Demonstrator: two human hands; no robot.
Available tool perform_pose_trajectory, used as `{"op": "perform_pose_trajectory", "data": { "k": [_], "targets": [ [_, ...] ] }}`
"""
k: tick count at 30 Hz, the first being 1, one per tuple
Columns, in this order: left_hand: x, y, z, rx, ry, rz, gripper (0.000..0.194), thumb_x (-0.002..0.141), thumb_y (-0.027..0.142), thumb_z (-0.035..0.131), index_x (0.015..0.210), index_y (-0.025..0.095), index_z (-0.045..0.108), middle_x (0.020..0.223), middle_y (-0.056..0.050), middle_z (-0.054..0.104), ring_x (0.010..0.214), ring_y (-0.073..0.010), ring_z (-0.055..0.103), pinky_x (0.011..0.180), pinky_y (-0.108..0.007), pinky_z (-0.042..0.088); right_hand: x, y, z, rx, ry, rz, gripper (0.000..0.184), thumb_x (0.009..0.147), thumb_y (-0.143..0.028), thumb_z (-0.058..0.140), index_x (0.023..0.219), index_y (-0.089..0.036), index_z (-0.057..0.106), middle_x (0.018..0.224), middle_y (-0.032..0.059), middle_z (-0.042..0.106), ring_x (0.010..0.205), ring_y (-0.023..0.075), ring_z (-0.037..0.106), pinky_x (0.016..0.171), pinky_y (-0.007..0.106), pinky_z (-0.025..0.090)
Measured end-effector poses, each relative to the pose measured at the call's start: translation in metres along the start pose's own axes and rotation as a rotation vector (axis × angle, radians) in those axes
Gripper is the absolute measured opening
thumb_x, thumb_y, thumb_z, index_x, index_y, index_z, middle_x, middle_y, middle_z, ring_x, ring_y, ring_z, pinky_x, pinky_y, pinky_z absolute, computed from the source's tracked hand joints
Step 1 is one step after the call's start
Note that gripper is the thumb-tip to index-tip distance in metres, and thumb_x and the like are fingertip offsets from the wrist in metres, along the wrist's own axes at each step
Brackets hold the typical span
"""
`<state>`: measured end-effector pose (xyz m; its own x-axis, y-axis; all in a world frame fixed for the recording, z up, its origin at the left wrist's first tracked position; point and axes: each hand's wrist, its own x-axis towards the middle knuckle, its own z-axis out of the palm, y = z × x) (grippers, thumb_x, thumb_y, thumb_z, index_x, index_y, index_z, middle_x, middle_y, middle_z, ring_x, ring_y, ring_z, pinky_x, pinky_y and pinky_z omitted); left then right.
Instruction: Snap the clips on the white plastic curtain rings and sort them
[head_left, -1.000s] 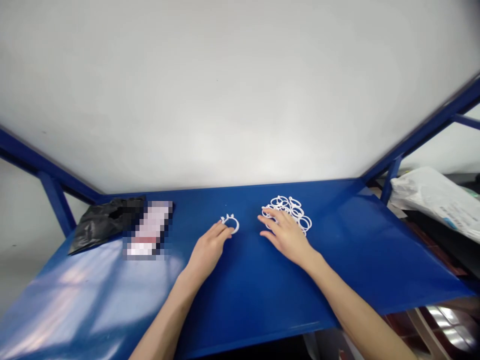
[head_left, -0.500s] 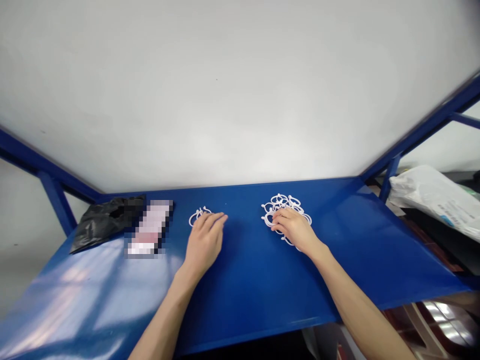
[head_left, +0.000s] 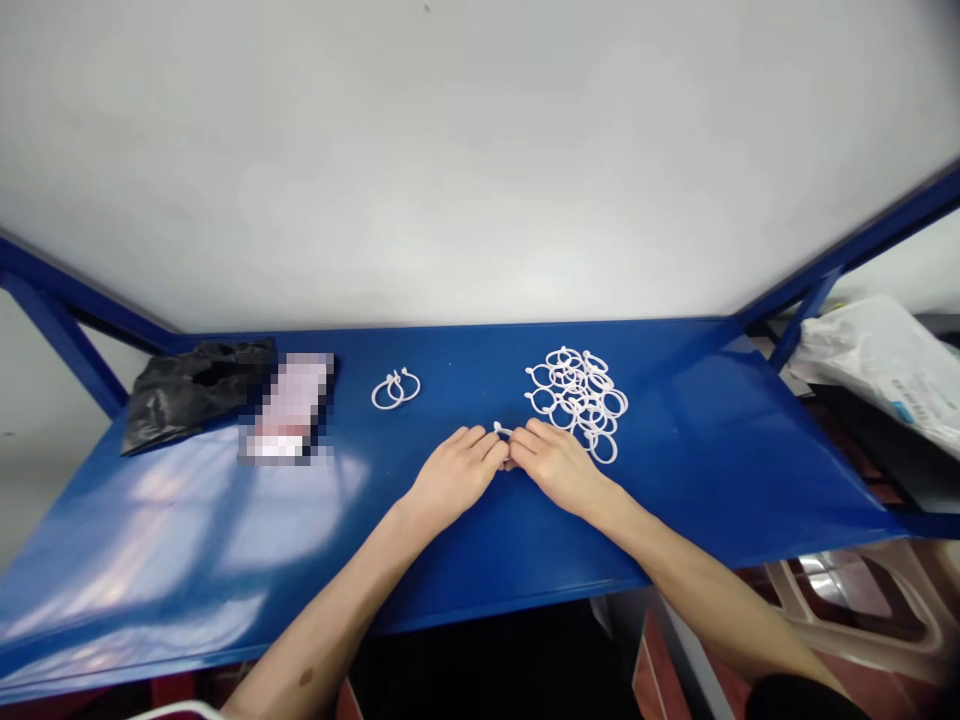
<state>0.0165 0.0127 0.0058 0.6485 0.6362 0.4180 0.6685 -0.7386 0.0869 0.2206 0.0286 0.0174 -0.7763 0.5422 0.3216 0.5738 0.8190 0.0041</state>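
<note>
Close together near the middle of the blue table, my left hand (head_left: 463, 467) and my right hand (head_left: 553, 460) both grip one white plastic ring (head_left: 502, 430). A small knob on the ring shows above the fingers; most of the ring is hidden by them. Just beyond my right hand lies a loose pile of similar white rings (head_left: 574, 390), each with a small knob. Two more white rings (head_left: 396, 390) lie overlapping beyond my left hand, apart from the pile.
On the blue table (head_left: 480, 560), a black plastic bag (head_left: 195, 390) lies at the left beside a pixelated flat object (head_left: 292, 405). A white wall (head_left: 480, 180) rises behind. Blue frame bars slope at both sides. A clear plastic package (head_left: 885, 365) sits off the right end.
My right hand has come left from the pile with a ring. My left hand has left the two rings and moved right to meet it. The view has tilted slightly.
</note>
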Motion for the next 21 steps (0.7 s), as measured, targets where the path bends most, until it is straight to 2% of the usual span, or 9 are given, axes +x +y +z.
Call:
{"op": "perform_pose_trajectory", "data": {
  "k": [3,5,8,11,13,16,18,21],
  "targets": [
    [0.003,0.008,0.001,0.059,0.054,-0.052,0.030,0.104,0.014,0.039,0.079,0.018,0.055,0.074,-0.003,0.060,0.070,-0.0192,0.056,0.066,-0.034,0.041,0.000,-0.003,0.000,-0.040,0.008,0.080,0.032,0.104,-0.016,0.047,0.076,-0.018,0.063,0.077,0.0056,0.064,0.072,0.0186,0.055,0.062,0.033,0.045],
    [0.004,0.010,-0.001,0.031,0.076,-0.076,0.030,0.105,0.016,0.039,0.080,0.019,0.057,0.074,-0.003,0.060,0.071,-0.0195,0.057,0.067,-0.034,0.044,0.000,-0.005,0.001,-0.014,0.043,0.112,0.028,0.104,-0.016,0.047,0.083,-0.017,0.067,0.082,0.0066,0.067,0.074,0.0190,0.058,0.064,0.033,0.049],
    [-0.001,0.000,-0.006,-0.040,0.107,-0.093,0.025,0.105,0.015,0.041,0.090,0.020,0.060,0.083,-0.003,0.065,0.078,-0.0181,0.060,0.073,-0.031,0.049,0.002,-0.002,0.001,0.090,0.133,0.100,0.022,0.104,-0.018,0.049,0.112,-0.017,0.069,0.109,0.0087,0.073,0.091,0.0199,0.066,0.078,0.034,0.056],
    [-0.011,-0.026,-0.012,-0.037,0.173,-0.201,0.026,0.103,0.009,0.038,0.104,0.020,0.061,0.103,-0.007,0.067,0.096,-0.0194,0.062,0.084,-0.032,0.052,0.001,0.014,-0.005,0.177,0.175,0.181,0.032,0.102,-0.028,0.055,0.133,-0.022,0.062,0.132,0.0114,0.066,0.112,0.0237,0.064,0.095,0.042,0.057],
    [-0.020,-0.047,-0.015,0.000,0.219,-0.309,0.024,0.102,0.010,0.040,0.103,0.019,0.063,0.099,-0.009,0.066,0.092,-0.0220,0.060,0.081,-0.036,0.051,-0.004,0.031,-0.012,0.190,0.163,0.289,0.034,0.100,-0.030,0.060,0.132,-0.022,0.063,0.131,0.0126,0.065,0.116,0.0276,0.061,0.099,0.049,0.055],
    [-0.033,-0.071,-0.018,0.157,0.197,-0.482,0.022,0.099,0.013,0.045,0.098,0.018,0.066,0.098,-0.012,0.067,0.094,-0.0274,0.057,0.084,-0.043,0.049,-0.016,0.056,-0.023,0.170,0.117,0.387,0.027,0.094,-0.023,0.063,0.121,-0.024,0.070,0.129,0.0099,0.065,0.120,0.0316,0.054,0.100,0.056,0.053],
    [-0.038,-0.078,-0.019,0.236,0.184,-0.541,0.018,0.097,0.017,0.050,0.097,0.018,0.068,0.101,-0.014,0.069,0.100,-0.0313,0.057,0.086,-0.048,0.048,-0.021,0.067,-0.025,0.154,0.097,0.400,0.027,0.091,-0.018,0.064,0.115,-0.024,0.073,0.134,0.0085,0.063,0.123,0.0333,0.050,0.101,0.058,0.051],
    [-0.039,-0.077,-0.020,0.286,0.220,-0.584,0.017,0.096,0.020,0.055,0.106,0.019,0.068,0.110,-0.015,0.069,0.108,-0.0341,0.056,0.092,-0.053,0.046,-0.022,0.069,-0.020,0.145,0.065,0.373,0.025,0.090,-0.015,0.064,0.110,-0.025,0.076,0.137,0.0078,0.061,0.126,0.0342,0.047,0.101,0.060,0.050]
  ]
}}
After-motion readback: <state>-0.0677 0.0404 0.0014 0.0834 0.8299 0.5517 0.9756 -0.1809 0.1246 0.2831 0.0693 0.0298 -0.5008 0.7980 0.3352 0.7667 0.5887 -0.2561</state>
